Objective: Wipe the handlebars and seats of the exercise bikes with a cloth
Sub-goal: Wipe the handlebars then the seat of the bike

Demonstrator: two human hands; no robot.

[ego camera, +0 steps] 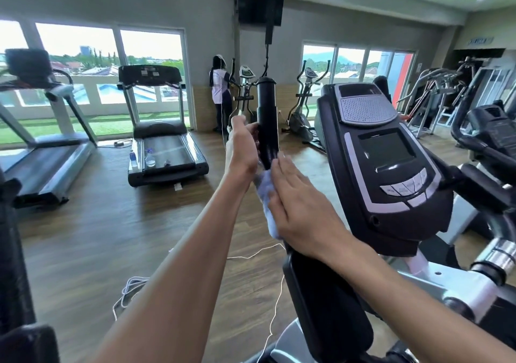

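Note:
A black padded handlebar (267, 111) stands upright in front of me, left of the machine's dark console (382, 164). My left hand (241, 148) is wrapped around the bar's left side at mid height. Just below and to the right, my right hand (300, 209) presses a pale blue cloth (266, 198) against the lower part of the bar. The cloth hangs down between my two hands, and part of it is hidden under my right palm. No seat is in view.
Two treadmills (164, 139) stand at the left by the windows, with bottles on the nearer one. A person (220, 89) stands at an elliptical by the far wall. White cords (131, 287) lie on the wooden floor. More machines (485, 145) crowd the right side.

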